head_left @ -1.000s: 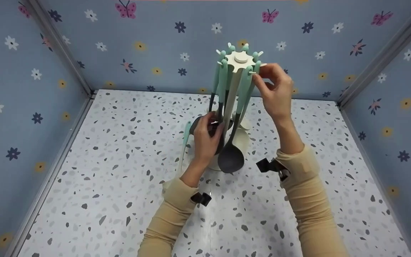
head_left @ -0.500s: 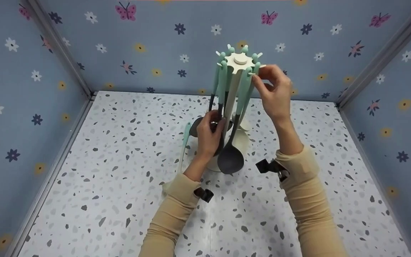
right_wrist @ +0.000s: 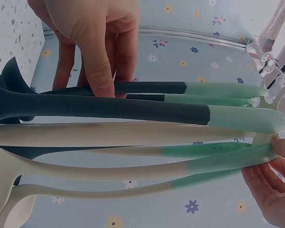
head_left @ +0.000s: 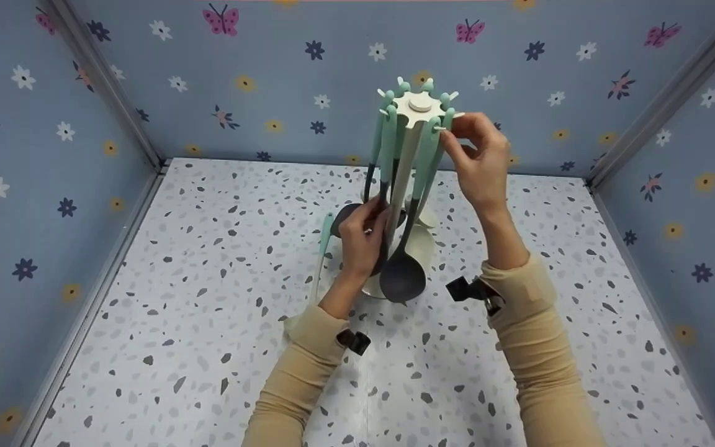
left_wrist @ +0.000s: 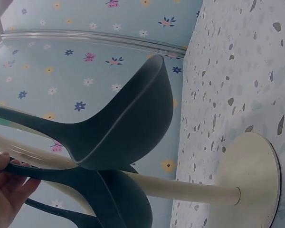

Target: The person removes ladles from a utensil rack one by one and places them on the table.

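A cream rotary rack [head_left: 419,113] stands upright with several mint-handled utensils hanging from its hooks. My left hand [head_left: 360,243] pinches the dark shaft of a spoon-like utensil [left_wrist: 118,194] at the rack's left front; its exact kind is unclear. Next to it hangs a dark ladle [head_left: 403,277], its bowl large in the left wrist view. At the rack's top right, my right hand [head_left: 483,162] pinches the upper mint handle of a cream utensil [right_wrist: 133,171], thumb in front and fingers behind. The broad cream head is partly hidden behind the ladle in the head view.
The round rack base [left_wrist: 251,183] rests on a speckled white tabletop [head_left: 196,279]. Left of it lies another utensil with a mint handle [head_left: 326,231], its cream end partly covered by my left sleeve. Blue flowered panels [head_left: 308,74] enclose the back and sides.
My left fingers have shifted slightly on the dark shaft, and the left forearm has moved a little to the right. The right hand keeps the same hold at the handle top.
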`<state>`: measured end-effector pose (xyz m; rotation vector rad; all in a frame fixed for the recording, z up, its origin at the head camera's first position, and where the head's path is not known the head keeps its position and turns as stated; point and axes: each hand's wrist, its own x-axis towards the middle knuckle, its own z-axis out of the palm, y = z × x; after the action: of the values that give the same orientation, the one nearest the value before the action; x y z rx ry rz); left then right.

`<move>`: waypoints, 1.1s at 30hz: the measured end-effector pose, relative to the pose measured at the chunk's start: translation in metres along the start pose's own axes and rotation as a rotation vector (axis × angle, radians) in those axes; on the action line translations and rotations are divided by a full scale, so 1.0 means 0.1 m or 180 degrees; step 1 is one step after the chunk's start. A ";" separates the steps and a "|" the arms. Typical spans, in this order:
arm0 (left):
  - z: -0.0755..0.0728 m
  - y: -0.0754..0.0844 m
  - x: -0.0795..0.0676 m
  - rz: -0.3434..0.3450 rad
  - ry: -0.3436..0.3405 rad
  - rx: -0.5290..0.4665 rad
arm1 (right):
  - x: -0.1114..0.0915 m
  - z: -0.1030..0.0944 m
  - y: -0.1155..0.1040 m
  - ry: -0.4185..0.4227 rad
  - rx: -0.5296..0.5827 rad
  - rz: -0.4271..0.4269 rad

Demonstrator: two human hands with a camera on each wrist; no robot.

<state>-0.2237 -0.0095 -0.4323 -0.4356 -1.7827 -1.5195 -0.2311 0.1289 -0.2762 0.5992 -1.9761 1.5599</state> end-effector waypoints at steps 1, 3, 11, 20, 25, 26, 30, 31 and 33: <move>0.00 -0.05 -0.02 0.0051 0.0010 0.0016 | 0.00 0.00 0.02 0.0004 0.0014 0.0019; -0.01 -0.07 -0.03 0.0147 0.0026 0.0034 | 0.01 -0.01 0.08 0.0014 0.0031 0.0062; -0.04 -0.06 -0.05 0.0261 0.0059 0.0064 | -0.01 0.00 0.02 0.0021 0.0046 0.0183; -0.09 0.08 0.00 0.0140 0.0048 0.0030 | -0.01 0.00 -0.05 0.0012 -0.0037 0.0212; -0.12 0.15 0.01 0.0139 0.0066 0.0067 | -0.01 0.00 -0.06 0.0006 -0.0058 0.0220; -0.13 0.14 0.00 0.0139 0.0068 0.0077 | -0.01 0.00 -0.06 0.0005 -0.0058 0.0216; -0.16 0.07 -0.02 0.0143 0.0088 0.0108 | 0.00 0.00 -0.06 0.0006 -0.0061 0.0196; -0.17 0.07 -0.02 0.0150 0.0093 0.0113 | 0.00 0.00 -0.06 0.0005 -0.0059 0.0192; -0.20 0.07 -0.03 0.0175 0.0113 0.0128 | 0.00 0.00 -0.06 0.0000 -0.0060 0.0198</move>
<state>-0.2106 -0.0261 -0.4289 -0.4316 -1.7567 -1.4425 -0.2272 0.1276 -0.2722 0.5348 -2.0248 1.5762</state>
